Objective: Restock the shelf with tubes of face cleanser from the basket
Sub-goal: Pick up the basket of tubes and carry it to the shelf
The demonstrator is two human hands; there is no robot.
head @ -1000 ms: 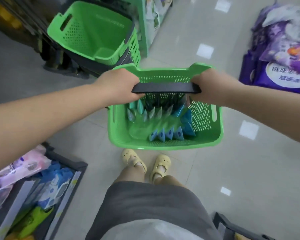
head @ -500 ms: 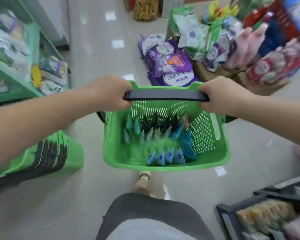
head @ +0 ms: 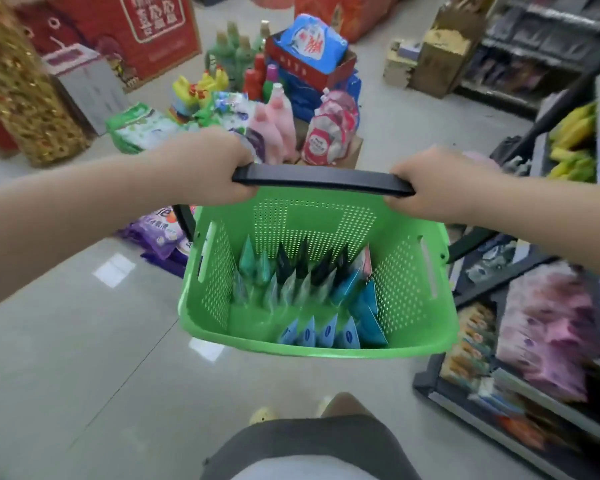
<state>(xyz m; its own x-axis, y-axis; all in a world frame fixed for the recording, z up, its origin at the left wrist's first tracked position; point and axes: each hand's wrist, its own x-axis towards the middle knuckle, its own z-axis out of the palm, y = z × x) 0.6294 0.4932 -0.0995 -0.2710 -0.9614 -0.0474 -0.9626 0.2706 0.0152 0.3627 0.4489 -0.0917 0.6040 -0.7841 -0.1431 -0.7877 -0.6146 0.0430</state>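
Left hand (head: 205, 168) and right hand (head: 437, 185) both clamped on opposite ends of black handle (head: 323, 180), carrying green basket (head: 413, 289) above tiled floor (head: 84, 358). Cleanser tubes (head: 302, 278) standing upright in rows inside basket; shelf (head: 520, 341) close beside on right, pile of goods (head: 284, 109) ahead.

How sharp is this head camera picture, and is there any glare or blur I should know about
Head view: the basket, its tubes and both hands (left hand, right hand) read fairly clearly; the shelf goods at right are smeared by motion blur; ceiling lights glare off the floor; wide-angle bending at the edges.
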